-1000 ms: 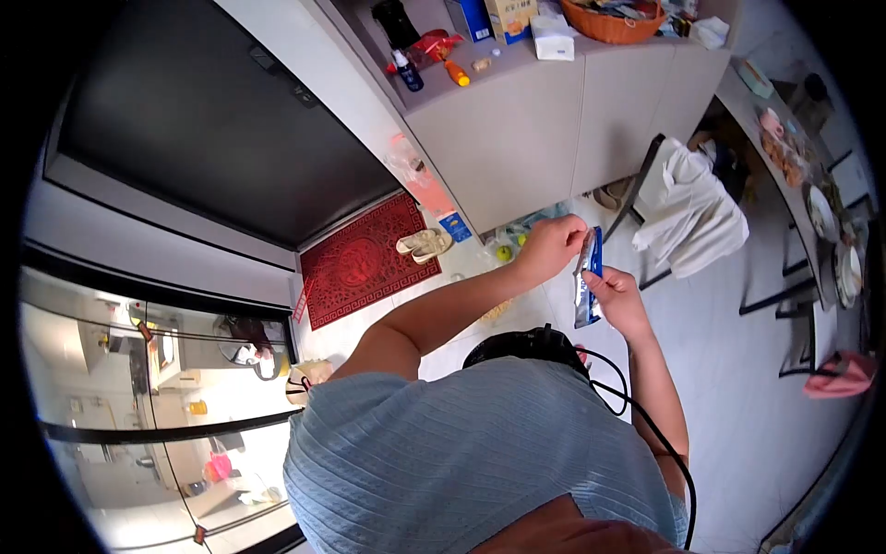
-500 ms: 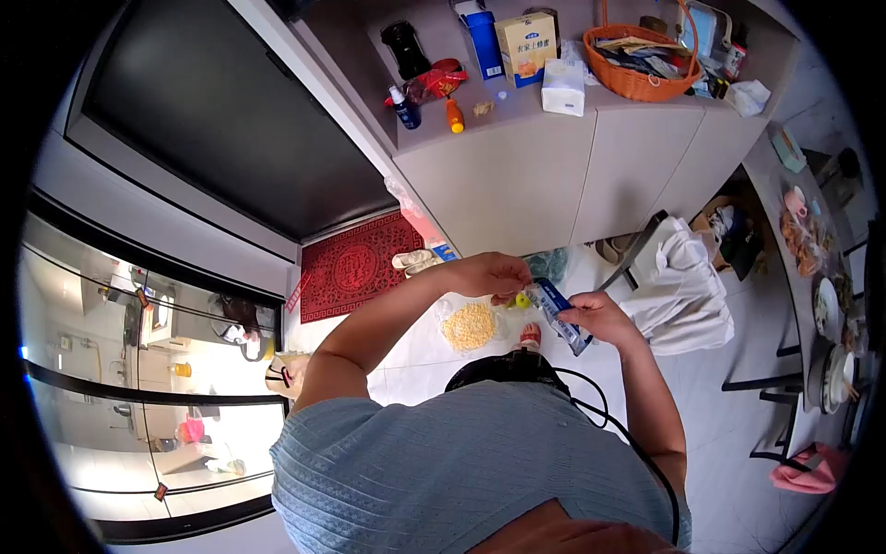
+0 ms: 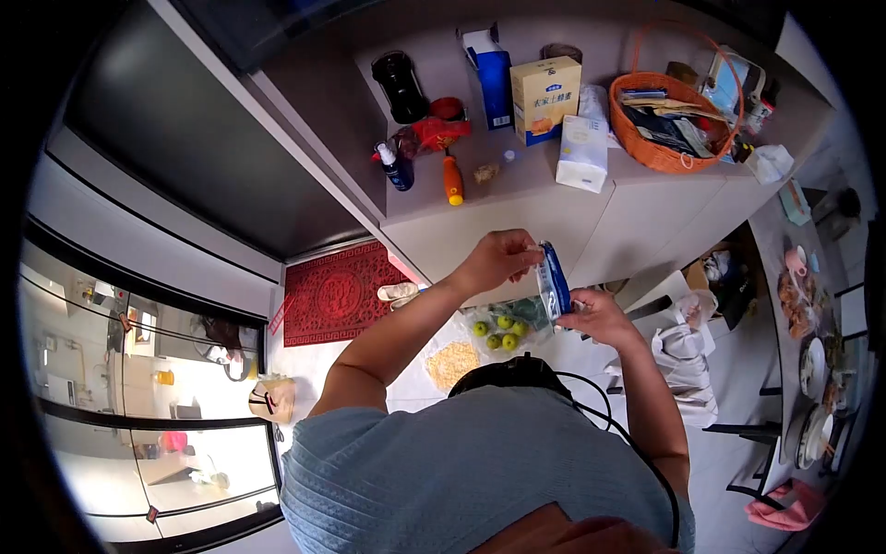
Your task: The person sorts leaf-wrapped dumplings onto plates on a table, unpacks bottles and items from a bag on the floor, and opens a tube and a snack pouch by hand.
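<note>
A slim blue-and-white packet [image 3: 554, 284] is held up in front of the low cabinet. My right hand [image 3: 600, 317] grips its lower end, thumb and fingers closed on it. At its upper left edge, the fingers of my left hand [image 3: 503, 260] are pinched together against the packet. Below on the floor lies a clear bag with several green fruits [image 3: 503, 332]. Beside that is a spread of pale yellow pieces [image 3: 452, 366] on clear plastic.
On the cabinet top [image 3: 517, 198] stand an open blue box [image 3: 494, 83], a yellow box [image 3: 546, 100], a tissue pack [image 3: 583, 155], an orange basket [image 3: 660, 152], an orange-handled tool [image 3: 452, 180] and a spray bottle [image 3: 395, 168]. A table with dishes [image 3: 812, 369] is right; a red mat [image 3: 337, 295] lies left.
My view has shifted towards the cabinet, showing more of its top and the green fruits. Both hands have risen slightly with the packet, which now stands more upright.
</note>
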Motion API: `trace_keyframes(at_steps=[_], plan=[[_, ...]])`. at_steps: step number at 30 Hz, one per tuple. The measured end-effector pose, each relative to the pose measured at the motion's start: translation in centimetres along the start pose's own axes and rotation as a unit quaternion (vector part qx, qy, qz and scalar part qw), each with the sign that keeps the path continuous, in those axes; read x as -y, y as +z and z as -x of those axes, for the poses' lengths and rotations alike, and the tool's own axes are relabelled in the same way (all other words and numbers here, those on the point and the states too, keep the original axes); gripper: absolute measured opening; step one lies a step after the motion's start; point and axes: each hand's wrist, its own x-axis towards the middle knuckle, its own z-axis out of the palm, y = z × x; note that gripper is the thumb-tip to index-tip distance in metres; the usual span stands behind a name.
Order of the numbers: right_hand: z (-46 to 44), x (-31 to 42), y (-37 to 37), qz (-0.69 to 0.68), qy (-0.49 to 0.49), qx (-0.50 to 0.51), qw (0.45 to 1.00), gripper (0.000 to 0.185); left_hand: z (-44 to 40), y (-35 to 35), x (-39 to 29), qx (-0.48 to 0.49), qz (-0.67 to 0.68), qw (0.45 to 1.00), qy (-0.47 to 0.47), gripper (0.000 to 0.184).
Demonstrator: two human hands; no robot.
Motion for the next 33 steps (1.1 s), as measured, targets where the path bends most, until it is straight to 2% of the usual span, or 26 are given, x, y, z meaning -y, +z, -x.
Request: trace_keyframes(at_steps=[2, 6, 8, 11, 12, 14, 15, 17, 18, 20, 23, 26, 30, 32, 33], plan=[[-1.6, -0.6, -0.7, 0.118, 0.021, -0.002, 0.993, 0.021, -0.9, -1.0, 0.2, -0.045, -0.019, 0.998, 0.025, 0.015], [-4.2, -0.4, -2.0, 0.163, 0.051, 0.008, 0.985, 0.022, -2.3, -2.8, 1.0, -0.081, -0.017, 0.996, 0.016, 0.013], [-5.5, -0.5, -2.6, 0.210, 0.049, 0.012, 0.976, 0.022, -2.7, -3.9, 1.2, -0.073, 0.064, 0.995, -0.012, 0.014], [-6.2, 1.2, -3.0, 0.141, 0.027, 0.036, 0.989, 0.022, -3.0, -4.4, 0.6, -0.140, 0.005, 0.990, -0.015, 0.016], [-6.4, 1.2, -3.4, 0.141, 0.029, 0.023, 0.989, 0.022, -3.2, -4.3, 0.5, -0.127, 0.004, 0.992, -0.012, 0.016], [-6.9, 0.9, -4.6, 0.189, -0.021, 0.060, 0.980, 0.023, -3.6, -4.0, 0.6, -0.163, 0.010, 0.986, -0.002, 0.017], [-6.9, 1.4, -4.9, 0.185, -0.042, 0.058, 0.980, 0.024, -4.0, -3.9, 0.6, -0.151, 0.009, 0.989, 0.000, 0.017], [-7.6, 0.3, -6.1, 0.176, -0.013, 0.035, 0.984, 0.023, -4.8, -3.9, 0.3, -0.192, 0.087, 0.977, 0.041, 0.016], [-8.0, -0.2, -7.0, 0.168, 0.016, 0.025, 0.985, 0.022, -5.4, -3.5, 0.2, -0.185, 0.085, 0.978, 0.042, 0.016], [-7.4, 1.8, -8.6, 0.130, 0.002, 0.019, 0.991, 0.017, -6.6, -3.0, -0.4, -0.229, 0.025, 0.969, 0.093, 0.016], [-6.9, 1.9, -10.9, 0.095, 0.003, 0.032, 0.995, 0.014, -8.4, -2.2, -1.5, -0.227, -0.006, 0.968, 0.109, 0.018], [-6.2, 1.6, -13.4, 0.042, -0.018, -0.006, 0.999, 0.013, -10.6, -0.8, -3.0, -0.162, 0.051, 0.980, 0.100, 0.019], [-4.2, 1.0, -17.2, 0.049, -0.028, -0.070, 0.996, 0.014, -13.7, -0.3, -4.8, -0.109, 0.033, 0.986, 0.118, 0.019], [-3.2, 0.4, -18.9, 0.053, -0.042, -0.096, 0.993, 0.014, -17.0, -1.0, -7.2, -0.224, -0.017, 0.963, 0.152, 0.020], [-2.5, 0.3, -19.6, -0.011, -0.051, -0.130, 0.990, 0.014, -19.3, -1.1, -8.0, -0.208, -0.033, 0.963, 0.170, 0.019]])
